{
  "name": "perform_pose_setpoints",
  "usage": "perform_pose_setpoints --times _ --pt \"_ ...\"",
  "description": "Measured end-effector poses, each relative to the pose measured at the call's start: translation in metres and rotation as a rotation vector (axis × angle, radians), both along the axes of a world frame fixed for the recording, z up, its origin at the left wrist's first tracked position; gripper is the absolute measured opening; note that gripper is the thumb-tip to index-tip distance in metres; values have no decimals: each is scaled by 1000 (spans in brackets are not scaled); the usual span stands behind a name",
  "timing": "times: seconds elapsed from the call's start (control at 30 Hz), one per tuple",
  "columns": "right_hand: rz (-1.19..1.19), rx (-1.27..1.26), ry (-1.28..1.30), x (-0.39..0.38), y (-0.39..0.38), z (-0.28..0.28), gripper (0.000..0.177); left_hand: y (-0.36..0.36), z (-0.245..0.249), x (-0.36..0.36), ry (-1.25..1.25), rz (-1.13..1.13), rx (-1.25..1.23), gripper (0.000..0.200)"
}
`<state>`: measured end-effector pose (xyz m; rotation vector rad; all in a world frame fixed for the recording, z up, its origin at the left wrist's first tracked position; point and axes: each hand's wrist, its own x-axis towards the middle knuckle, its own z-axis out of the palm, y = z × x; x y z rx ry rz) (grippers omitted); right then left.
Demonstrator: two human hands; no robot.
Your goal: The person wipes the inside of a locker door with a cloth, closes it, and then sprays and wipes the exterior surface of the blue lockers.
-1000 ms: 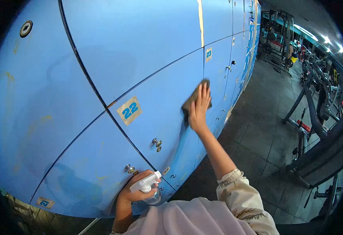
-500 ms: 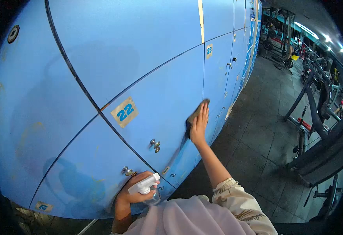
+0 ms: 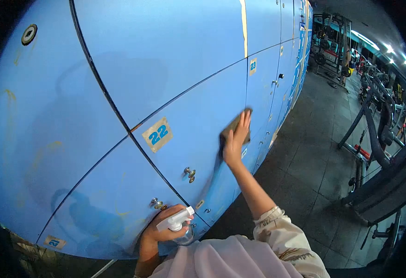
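My left hand [image 3: 166,227] is closed around a clear spray bottle [image 3: 179,221] with a white trigger head, low beside the lockers. My right hand [image 3: 236,143] presses a dark grey-brown cloth [image 3: 233,129] against the blue locker door [image 3: 198,120] numbered 22, near its right edge. Its fingers point upward over the cloth, which shows on both sides of the hand. A metal knob [image 3: 190,174] sits on this door, left of and below the cloth. Another knob [image 3: 156,203] is just above my left hand.
Blue locker doors fill the left and run away to the back, with a number 23 label [image 3: 253,66] on the adjoining door. Dark tiled floor [image 3: 300,162] lies to the right. Gym machines [image 3: 374,139] stand along the right side, and a weight rack [image 3: 330,41] is at the back.
My right hand and the cloth have shifted slightly up the door, and more of the cloth shows right of the fingers. The view has turned a little; my left hand still holds the bottle.
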<state>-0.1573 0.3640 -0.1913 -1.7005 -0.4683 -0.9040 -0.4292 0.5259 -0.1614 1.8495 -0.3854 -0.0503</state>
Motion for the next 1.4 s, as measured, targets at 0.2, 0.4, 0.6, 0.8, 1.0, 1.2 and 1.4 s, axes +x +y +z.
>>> perform_pose_setpoints --times 0.2,0.4,0.6,0.8,1.0,1.2,1.4 --pt "-2 -23 -279 3 12 147 71 -1 -8 -2 13 30 -43 32" --pt "46 -40 -310 -2 10 125 74 1 -4 1 -56 -7 39 32" --pt "103 -139 -209 -32 7 -25 79 -2 1 0 16 18 24 32" --pt "253 -349 -74 -97 10 -204 75 0 -5 0 -16 0 16 38" --pt "295 -343 -56 -113 17 -217 73 1 -1 -1 -40 -5 83 36" --pt "221 -261 -217 -83 22 -131 70 -1 -5 -1 -73 36 34 31" --pt "116 -242 -561 -50 29 77 58 2 -4 0 -64 6 78 32"
